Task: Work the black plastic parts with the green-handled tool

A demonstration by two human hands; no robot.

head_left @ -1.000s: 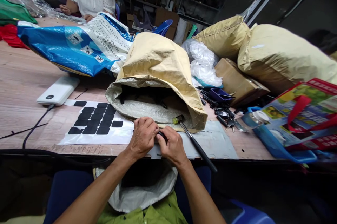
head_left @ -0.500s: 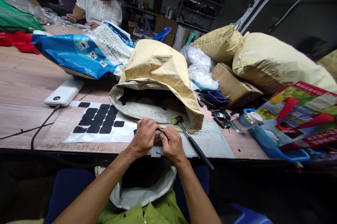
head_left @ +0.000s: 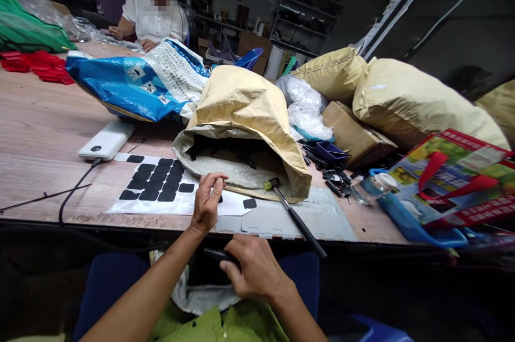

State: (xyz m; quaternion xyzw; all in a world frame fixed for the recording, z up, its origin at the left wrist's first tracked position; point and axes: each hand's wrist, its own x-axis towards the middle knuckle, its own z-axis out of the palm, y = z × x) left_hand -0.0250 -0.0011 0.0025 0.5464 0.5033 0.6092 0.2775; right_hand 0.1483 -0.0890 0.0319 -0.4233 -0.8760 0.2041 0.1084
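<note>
The surface [head_left: 40,111] runs before you, its near edge just beyond your lap. Two bulging sacks [head_left: 426,103] lie toward its far right. The open sack [head_left: 245,93] lies mid-surface, its dark mouth facing the near edge. Left of it, toward the far edge, is the blue bag [head_left: 124,87]. The shopping bag [head_left: 470,181] stands near the right end of the near edge. In your lap, on your side of that edge, is the white bag [head_left: 201,299], open upward. The white sheet [head_left: 120,203] lies along the near edge, left of centre. The hammer [head_left: 300,216] slants from the sack's mouth out past the near edge. Your left hand [head_left: 207,197] is above the sheet's right part, its grip released, fingers loosely extended. Your right hand [head_left: 255,267] is over the white bag, its grip closed round the black handle [head_left: 219,254], whose tip points left. Smallest are the black patches [head_left: 152,186] in rows on the sheet.
</note>
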